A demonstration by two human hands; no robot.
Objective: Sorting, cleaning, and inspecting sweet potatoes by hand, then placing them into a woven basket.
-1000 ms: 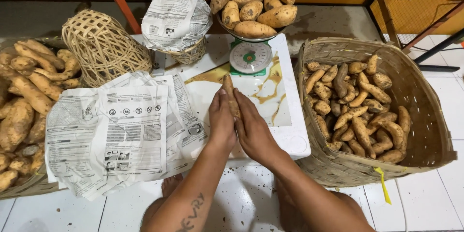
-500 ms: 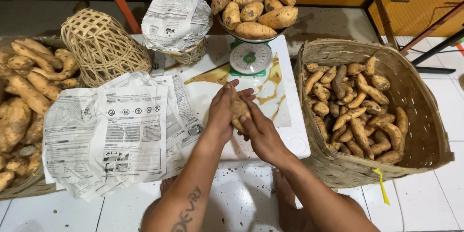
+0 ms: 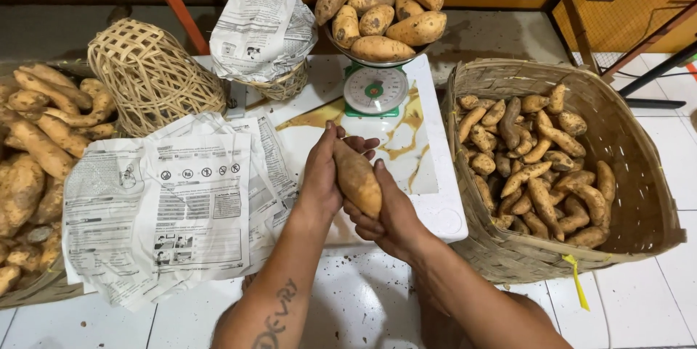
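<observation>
Far left, 9 o'clock: heap of sweet potatoes (image 3: 33,153), tan, dusty skins, long and knobbly, in a shallow basket mostly cut off by the frame edge.

10 o'clock: upturned woven cane basket (image 3: 149,76), open lattice, dome-shaped.

Below it, 8 o'clock: sheets of newspaper (image 3: 170,211), crumpled, overlapping, draped over the edge of the white table (image 3: 443,211). A second small basket lined with newspaper (image 3: 261,37) sits at 11 o'clock.

Centre: left hand (image 3: 323,178) curled around the left side of a single sweet potato (image 3: 357,178), fingers wrapped behind it, thumb side up. Right hand (image 3: 388,211) cupped under and along the right side, fingertips gripping the lower end. Both hands closed on the tuber, which is held upright, slightly tilted, above the table's near edge. Skin smooth, orange-tan, spindle shape.

12 o'clock: green dial scale (image 3: 375,87), its metal pan piled with large sweet potatoes (image 3: 385,11).

3 o'clock: big woven basket (image 3: 639,196), coarse flat weave, rim tilted, holding many smaller, darker sweet potatoes (image 3: 537,160). A yellow strip hangs from its front rim. White tiled floor (image 3: 363,305), speckled with dirt.
</observation>
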